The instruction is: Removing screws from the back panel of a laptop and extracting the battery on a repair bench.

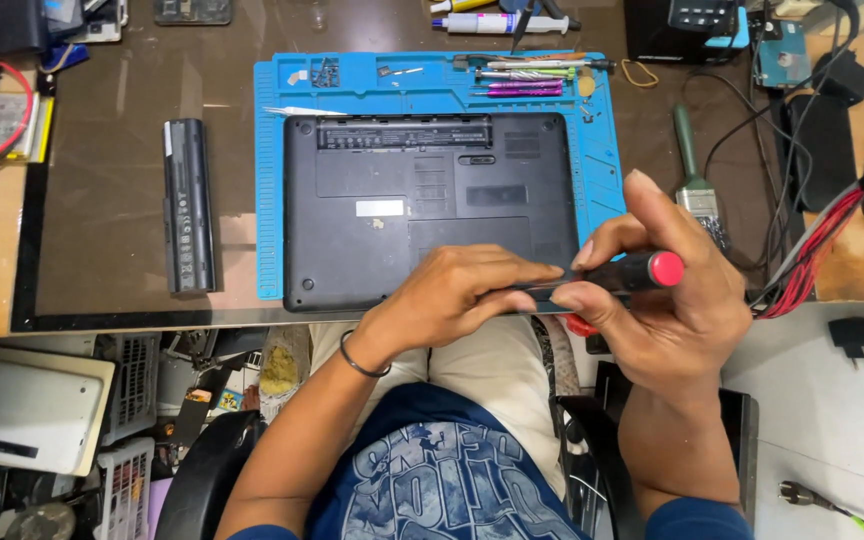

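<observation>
Laptop [422,205] lay upside down on the blue mat [270,180] at the bench's near edge, right hand [672,290] fingers wrapped around the black-and-red screwdriver [622,272], left hand [462,295] fingers pinching its shaft; best kept square and pressed firmly to avoid cam-out.

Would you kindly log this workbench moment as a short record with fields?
Left hand: fingers rest on the shaft of the black screwdriver with a red cap
Right hand: grips the screwdriver's handle
Work item: black laptop, underside up, battery bay empty
Surface: blue silicone repair mat
Nearby: long black battery pack left of mat; green-handled brush to the right
</observation>
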